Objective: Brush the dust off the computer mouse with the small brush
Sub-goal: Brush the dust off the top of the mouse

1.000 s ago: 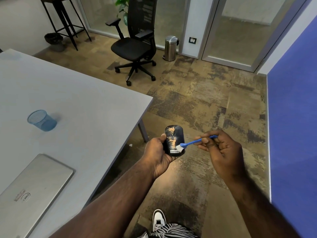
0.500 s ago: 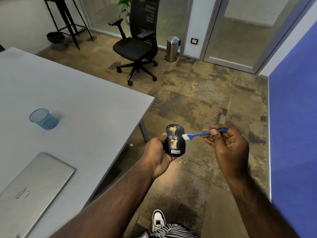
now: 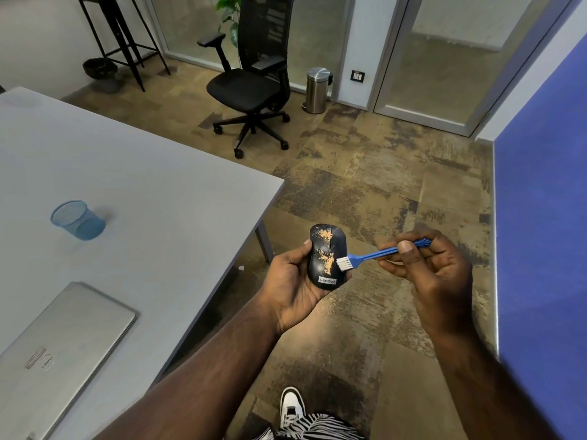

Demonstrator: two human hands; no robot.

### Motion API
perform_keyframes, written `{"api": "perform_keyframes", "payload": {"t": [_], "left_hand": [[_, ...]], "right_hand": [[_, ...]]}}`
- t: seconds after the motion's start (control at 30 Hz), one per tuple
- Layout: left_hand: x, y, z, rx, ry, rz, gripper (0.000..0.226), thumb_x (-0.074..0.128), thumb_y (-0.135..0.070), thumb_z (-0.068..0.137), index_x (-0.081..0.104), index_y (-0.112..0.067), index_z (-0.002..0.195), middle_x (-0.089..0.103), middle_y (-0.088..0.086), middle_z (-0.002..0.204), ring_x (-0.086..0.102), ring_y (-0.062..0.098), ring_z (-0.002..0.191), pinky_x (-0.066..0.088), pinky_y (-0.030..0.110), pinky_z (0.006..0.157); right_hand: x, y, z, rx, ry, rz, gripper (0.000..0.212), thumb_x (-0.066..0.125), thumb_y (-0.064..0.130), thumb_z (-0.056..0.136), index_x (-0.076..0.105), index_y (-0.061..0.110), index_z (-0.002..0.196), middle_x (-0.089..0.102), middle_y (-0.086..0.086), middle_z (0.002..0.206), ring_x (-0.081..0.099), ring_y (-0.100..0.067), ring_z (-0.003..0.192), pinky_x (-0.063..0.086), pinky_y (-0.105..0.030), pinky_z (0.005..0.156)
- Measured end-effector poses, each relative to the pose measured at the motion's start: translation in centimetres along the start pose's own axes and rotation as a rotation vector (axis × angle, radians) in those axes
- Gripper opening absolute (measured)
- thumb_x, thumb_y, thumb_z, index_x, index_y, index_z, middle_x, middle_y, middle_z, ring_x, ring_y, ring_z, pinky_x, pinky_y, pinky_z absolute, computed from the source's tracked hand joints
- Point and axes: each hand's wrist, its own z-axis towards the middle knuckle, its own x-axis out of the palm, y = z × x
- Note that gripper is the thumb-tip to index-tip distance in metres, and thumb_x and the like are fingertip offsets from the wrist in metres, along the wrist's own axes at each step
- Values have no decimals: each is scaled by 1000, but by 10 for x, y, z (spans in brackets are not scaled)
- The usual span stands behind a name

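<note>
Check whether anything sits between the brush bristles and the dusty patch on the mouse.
Nothing visible does. The left hand holds the mouse from its left side and underneath, leaving the dusty top bare. The right hand pinches the small brush, whose white bristles already meet the right edge of the orange dust.

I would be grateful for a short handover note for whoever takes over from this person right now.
Left hand holds the black mouse up over the floor, beside the table corner.
Right hand pinches the small blue brush, its white bristles at the mouse's right edge.
Done: brushing is under way.
Left: orange dust still streaks the mouse's top and middle; brush it off.
</note>
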Motion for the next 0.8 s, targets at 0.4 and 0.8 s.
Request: {"api": "perform_keyframes", "payload": {"t": [0.4, 0.8], "left_hand": [[9, 6, 9, 39, -81, -62, 49, 34, -35, 100, 56, 2, 123, 58, 24, 120, 60, 35, 93, 46, 48, 96], [4, 8, 14, 95, -151, -102, 43, 32, -34, 102, 59, -3, 114, 62, 21, 120, 61, 33, 100, 51, 47, 87]], "right_hand": [[7, -3, -11, -8, 45, -127, 27, 55, -8, 93, 65, 17, 87, 76, -3, 88, 76, -15, 81, 61, -28, 68], [9, -4, -2, 24, -99, -65, 22, 53, -8, 94, 63, 11, 87, 75, 8, 77, 75, -12, 76, 61, -26, 66]]}}
